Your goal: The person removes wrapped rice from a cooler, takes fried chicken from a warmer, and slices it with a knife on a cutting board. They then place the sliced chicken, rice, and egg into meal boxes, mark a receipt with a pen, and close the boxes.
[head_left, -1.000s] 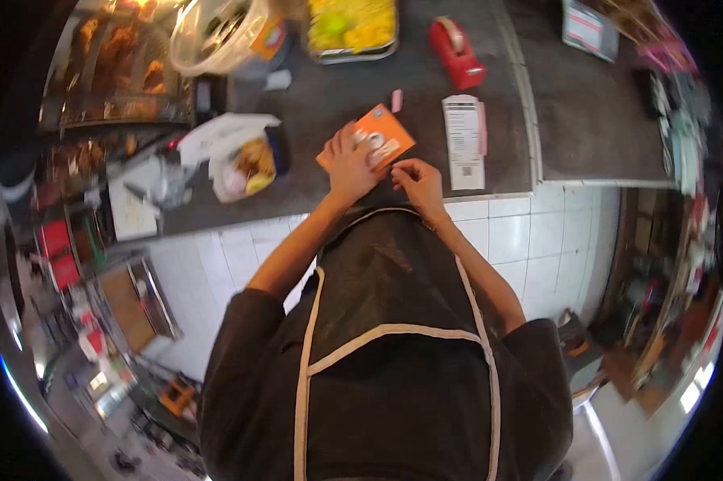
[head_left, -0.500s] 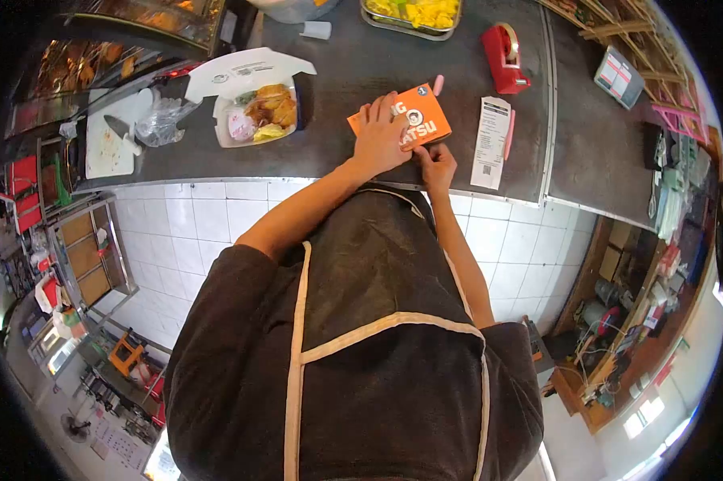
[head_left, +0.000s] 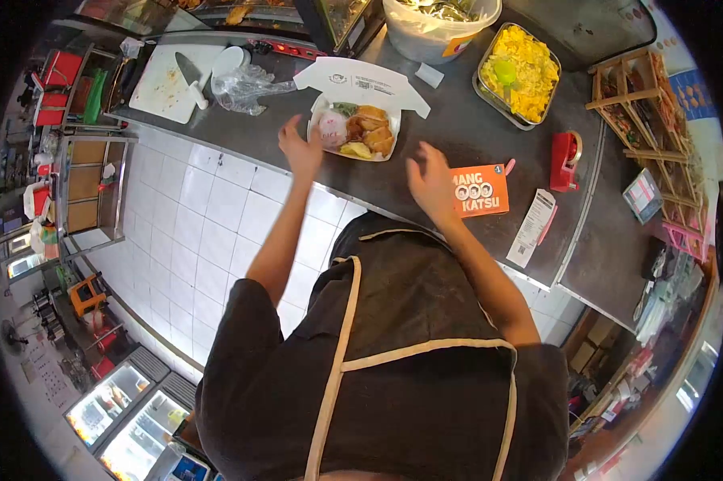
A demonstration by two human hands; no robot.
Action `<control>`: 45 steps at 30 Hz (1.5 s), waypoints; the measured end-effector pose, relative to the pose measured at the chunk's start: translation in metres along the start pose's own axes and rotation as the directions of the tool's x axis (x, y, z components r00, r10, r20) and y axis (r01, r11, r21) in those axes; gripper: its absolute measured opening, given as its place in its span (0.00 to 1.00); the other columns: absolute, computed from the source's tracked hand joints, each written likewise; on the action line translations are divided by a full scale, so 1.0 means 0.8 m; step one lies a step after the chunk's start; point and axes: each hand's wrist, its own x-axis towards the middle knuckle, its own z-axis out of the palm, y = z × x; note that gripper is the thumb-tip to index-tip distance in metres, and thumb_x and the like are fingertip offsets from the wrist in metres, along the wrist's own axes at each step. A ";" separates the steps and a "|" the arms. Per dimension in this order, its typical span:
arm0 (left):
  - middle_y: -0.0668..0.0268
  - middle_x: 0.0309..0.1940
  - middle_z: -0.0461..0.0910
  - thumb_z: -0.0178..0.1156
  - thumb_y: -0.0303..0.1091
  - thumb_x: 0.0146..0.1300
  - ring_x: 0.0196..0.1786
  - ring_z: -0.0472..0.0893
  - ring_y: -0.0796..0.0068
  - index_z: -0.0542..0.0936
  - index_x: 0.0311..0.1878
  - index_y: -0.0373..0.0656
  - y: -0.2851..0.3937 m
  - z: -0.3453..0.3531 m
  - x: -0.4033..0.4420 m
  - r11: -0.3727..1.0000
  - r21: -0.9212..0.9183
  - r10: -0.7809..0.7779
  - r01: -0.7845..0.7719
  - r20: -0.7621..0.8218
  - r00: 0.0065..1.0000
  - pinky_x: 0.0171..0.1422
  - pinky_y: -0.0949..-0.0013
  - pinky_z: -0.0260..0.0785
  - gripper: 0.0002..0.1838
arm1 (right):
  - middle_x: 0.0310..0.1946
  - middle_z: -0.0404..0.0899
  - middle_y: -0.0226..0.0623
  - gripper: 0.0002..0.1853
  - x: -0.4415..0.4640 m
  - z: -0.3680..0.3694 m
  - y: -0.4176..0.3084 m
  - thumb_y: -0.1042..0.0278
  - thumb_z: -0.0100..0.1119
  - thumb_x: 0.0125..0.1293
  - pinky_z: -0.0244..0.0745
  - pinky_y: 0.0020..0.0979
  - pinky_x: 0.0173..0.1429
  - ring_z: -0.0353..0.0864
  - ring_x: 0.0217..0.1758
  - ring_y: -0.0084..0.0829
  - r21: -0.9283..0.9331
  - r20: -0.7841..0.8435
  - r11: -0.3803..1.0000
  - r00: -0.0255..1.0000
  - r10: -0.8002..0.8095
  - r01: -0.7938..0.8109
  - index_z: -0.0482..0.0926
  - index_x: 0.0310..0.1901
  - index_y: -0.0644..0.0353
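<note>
An open takeaway box point(head_left: 385, 90) stands on the dark counter, its white printed lid folded back. Inside it are a wrapped ball of rice point(head_left: 332, 127), pieces of golden fried food point(head_left: 371, 130), something yellow and something green. My left hand point(head_left: 301, 151) is at the box's left side with fingers apart and nothing in it; whether it touches the box I cannot tell. Between that box and a closed orange takeaway box point(head_left: 482, 192) is my right hand point(head_left: 430, 180), open and holding nothing. It partly covers the orange box's left end.
On the left lie a cutting board point(head_left: 157, 92), a knife point(head_left: 189, 70) and a clear plastic bag point(head_left: 249, 86). A tray of yellow food point(head_left: 526, 72) and a large tub point(head_left: 434, 40) stand behind. To the right are a receipt point(head_left: 531, 228) and a red tape dispenser point(head_left: 564, 164).
Both hands have let go of the closed orange box, which stays on the counter. They have moved left to the open box. The view has shifted left.
</note>
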 end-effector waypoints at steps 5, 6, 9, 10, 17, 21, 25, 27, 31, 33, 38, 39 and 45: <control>0.47 0.36 0.81 0.57 0.37 0.60 0.39 0.80 0.45 0.80 0.38 0.35 -0.010 -0.020 0.017 0.951 0.246 -0.289 0.188 0.484 0.826 0.46 0.51 0.72 0.13 | 0.39 0.81 0.53 0.19 0.078 0.095 0.034 0.55 0.49 0.67 0.74 0.52 0.50 0.80 0.43 0.58 -0.375 0.248 0.897 0.908 0.339 -0.232 0.78 0.39 0.67; 0.46 0.32 0.80 0.56 0.36 0.60 0.36 0.80 0.44 0.79 0.36 0.34 -0.002 -0.025 0.012 0.978 0.143 -0.202 0.152 0.463 0.863 0.42 0.52 0.73 0.12 | 0.39 0.81 0.53 0.19 0.082 0.088 0.031 0.55 0.49 0.67 0.74 0.52 0.50 0.80 0.43 0.58 -0.378 0.238 0.897 0.913 0.332 -0.228 0.78 0.39 0.67; 0.46 0.30 0.80 0.57 0.35 0.59 0.34 0.81 0.45 0.79 0.34 0.34 0.022 -0.025 -0.014 0.977 -0.097 -0.127 0.192 0.461 0.878 0.39 0.56 0.74 0.11 | 0.36 0.81 0.53 0.19 0.067 0.014 0.024 0.56 0.48 0.69 0.74 0.52 0.48 0.80 0.40 0.58 -0.374 0.119 0.913 0.967 0.223 -0.164 0.79 0.33 0.66; 0.46 0.32 0.81 0.58 0.34 0.59 0.35 0.82 0.48 0.80 0.35 0.33 0.034 -0.025 -0.030 0.941 -0.199 -0.148 0.274 0.488 0.860 0.39 0.57 0.74 0.11 | 0.34 0.81 0.54 0.20 0.059 -0.023 0.020 0.56 0.47 0.69 0.73 0.52 0.46 0.80 0.39 0.58 -0.349 0.114 0.927 0.975 0.189 -0.138 0.79 0.33 0.66; 0.59 0.40 0.79 0.75 0.35 0.51 0.35 0.81 0.75 0.73 0.53 0.33 0.236 0.000 -0.127 0.717 -0.348 -0.104 0.604 0.803 0.586 0.36 0.73 0.76 0.29 | 0.31 0.77 0.56 0.21 -0.024 -0.214 0.055 0.55 0.45 0.72 0.71 0.52 0.41 0.78 0.37 0.58 -0.359 -0.042 0.848 0.914 0.403 -0.391 0.76 0.33 0.66; 0.53 0.47 0.76 0.78 0.42 0.46 0.49 0.78 0.69 0.65 0.61 0.33 0.233 0.049 -0.168 0.745 -0.129 -0.172 0.655 0.911 0.375 0.46 0.68 0.77 0.44 | 0.33 0.78 0.56 0.22 -0.059 -0.211 0.153 0.51 0.47 0.71 0.72 0.49 0.42 0.79 0.37 0.55 -0.368 -0.120 0.858 0.933 0.338 -0.358 0.76 0.41 0.67; 0.54 0.47 0.76 0.77 0.42 0.48 0.51 0.77 0.66 0.64 0.64 0.34 0.229 0.028 -0.130 0.844 -0.358 -0.146 0.398 0.561 0.815 0.55 0.63 0.72 0.45 | 0.38 0.77 0.47 0.33 -0.046 -0.252 0.123 0.46 0.63 0.61 0.71 0.42 0.50 0.76 0.45 0.43 -0.160 -0.461 0.957 0.876 0.144 -0.242 0.69 0.56 0.68; 0.56 0.47 0.76 0.75 0.41 0.51 0.53 0.76 0.67 0.66 0.64 0.34 0.256 0.025 -0.087 0.905 -0.381 -0.029 0.190 0.389 0.921 0.58 0.63 0.70 0.41 | 0.40 0.78 0.44 0.27 0.000 -0.286 0.081 0.51 0.67 0.59 0.69 0.40 0.52 0.76 0.49 0.42 -0.513 -0.513 0.858 0.810 -0.283 -0.025 0.74 0.51 0.65; 0.61 0.46 0.77 0.64 0.33 0.62 0.51 0.76 0.69 0.78 0.51 0.33 0.301 0.055 -0.033 0.873 -0.476 0.280 0.103 0.664 0.693 0.58 0.68 0.67 0.18 | 0.35 0.80 0.38 0.13 0.058 -0.303 0.122 0.59 0.70 0.55 0.72 0.34 0.39 0.81 0.39 0.36 -0.026 0.056 0.999 0.998 0.035 -0.034 0.80 0.31 0.60; 0.59 0.44 0.76 0.54 0.30 0.69 0.48 0.76 0.69 0.80 0.45 0.32 0.307 0.077 -0.048 0.853 -0.514 0.273 0.092 0.589 0.760 0.55 0.70 0.66 0.11 | 0.32 0.79 0.34 0.11 0.054 -0.295 0.130 0.63 0.68 0.59 0.70 0.29 0.35 0.80 0.34 0.29 0.177 0.086 0.984 0.996 -0.034 0.018 0.79 0.30 0.61; 0.64 0.40 0.72 0.45 0.44 0.75 0.46 0.71 0.77 0.73 0.46 0.35 0.355 0.126 -0.129 0.693 -0.689 -0.061 0.212 0.237 0.970 0.53 0.71 0.65 0.18 | 0.29 0.74 0.28 0.13 0.042 -0.211 0.098 0.61 0.55 0.71 0.67 0.25 0.38 0.68 0.33 0.19 0.688 -0.381 0.708 0.910 0.166 0.159 0.74 0.33 0.63; 0.66 0.38 0.70 0.44 0.47 0.76 0.44 0.70 0.77 0.71 0.44 0.38 0.366 0.138 -0.134 0.632 -0.758 -0.169 0.161 0.069 0.983 0.51 0.70 0.65 0.19 | 0.30 0.73 0.28 0.14 0.039 -0.204 0.099 0.60 0.51 0.74 0.67 0.25 0.40 0.68 0.34 0.19 0.584 -0.382 0.803 0.913 0.146 0.116 0.72 0.36 0.63; 0.70 0.32 0.64 0.48 0.53 0.73 0.37 0.64 0.80 0.65 0.37 0.42 0.392 0.153 -0.109 0.678 -0.650 -0.388 0.343 0.080 0.918 0.44 0.71 0.61 0.21 | 0.36 0.72 0.41 0.15 0.046 -0.177 0.079 0.61 0.43 0.76 0.69 0.31 0.47 0.71 0.40 0.29 0.239 -0.666 0.969 0.737 0.119 0.059 0.72 0.44 0.67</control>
